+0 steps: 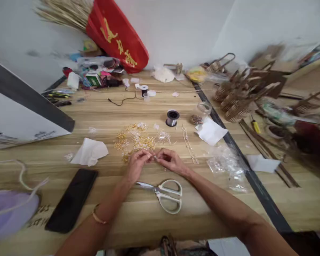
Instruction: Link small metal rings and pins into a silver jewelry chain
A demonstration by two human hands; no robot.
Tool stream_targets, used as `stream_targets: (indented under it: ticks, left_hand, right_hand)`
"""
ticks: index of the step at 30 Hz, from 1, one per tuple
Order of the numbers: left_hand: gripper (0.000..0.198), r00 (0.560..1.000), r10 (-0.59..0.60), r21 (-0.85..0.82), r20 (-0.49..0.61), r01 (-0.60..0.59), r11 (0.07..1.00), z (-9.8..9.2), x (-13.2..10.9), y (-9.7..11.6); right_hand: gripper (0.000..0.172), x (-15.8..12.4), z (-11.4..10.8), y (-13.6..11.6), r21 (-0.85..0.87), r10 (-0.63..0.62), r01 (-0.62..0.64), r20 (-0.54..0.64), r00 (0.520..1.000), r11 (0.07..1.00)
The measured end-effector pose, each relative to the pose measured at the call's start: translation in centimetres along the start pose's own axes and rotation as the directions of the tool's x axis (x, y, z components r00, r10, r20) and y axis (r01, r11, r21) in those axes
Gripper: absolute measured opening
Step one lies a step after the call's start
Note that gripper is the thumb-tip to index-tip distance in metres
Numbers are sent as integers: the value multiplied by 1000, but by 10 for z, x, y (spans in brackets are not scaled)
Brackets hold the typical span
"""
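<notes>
Left hand (137,165) and right hand (171,161) meet fingertip to fingertip over the table (138,220), palms down. Both are pinched closed on the same small shiny piece (155,156). It's held between the two sets of fingertips, just above the wood; too small to tell what it is exactly. Thin bracelet (97,217) on the left wrist.

Just behind the hands, nearly touching the left fingers: bead pile (134,140), gold and silver bits spread loose on the table. Just in front of the hands: scissors (165,194), lying flat, white handles to the right, blades pointing left, closed.

Beyond the right hand: a thin beaded strip (188,145) lying straight, running away from the person. Wire spool (172,118) stands upright behind the pile. Glass jar (204,107) and a white paper sheet (210,132) to the right of the spool.

Left of the pile: crumpled tissue (90,152). Nearer the person, black phone (72,200), face down or screen off, can't tell which. Clear plastic bags (226,166) to the right, near the black strip dividing the tables.
</notes>
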State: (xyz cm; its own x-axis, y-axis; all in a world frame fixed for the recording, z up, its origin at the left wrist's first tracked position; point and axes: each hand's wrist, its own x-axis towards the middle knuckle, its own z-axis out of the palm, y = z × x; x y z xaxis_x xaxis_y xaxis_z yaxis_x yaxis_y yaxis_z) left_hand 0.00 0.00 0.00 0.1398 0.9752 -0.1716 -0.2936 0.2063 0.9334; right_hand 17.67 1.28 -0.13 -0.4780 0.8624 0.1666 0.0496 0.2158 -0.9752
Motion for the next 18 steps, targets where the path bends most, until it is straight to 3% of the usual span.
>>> stream_targets:
  ticks: [5, 10, 14, 18]
  left_hand:
    - [10, 999, -42, -100, 7, 42, 994, 3, 1, 5]
    - [8, 995, -96, -197, 34, 101, 975, 5, 0, 7]
    - [8, 991, -107, -223, 79, 122, 967, 5, 0, 8]
    - [9, 983, -137, -224, 124, 162, 961, 5, 0, 9]
  right_hand:
    - [20, 0, -1, 2, -47, -48, 48, 12, 999, 998]
    - [14, -1, 1, 5, -209, -163, 162, 14, 987, 964]
    - [10, -2, 1, 8, -319, -263, 258, 27, 964, 912]
    - [10, -3, 1, 10, -362, -287, 286, 52, 957, 888]
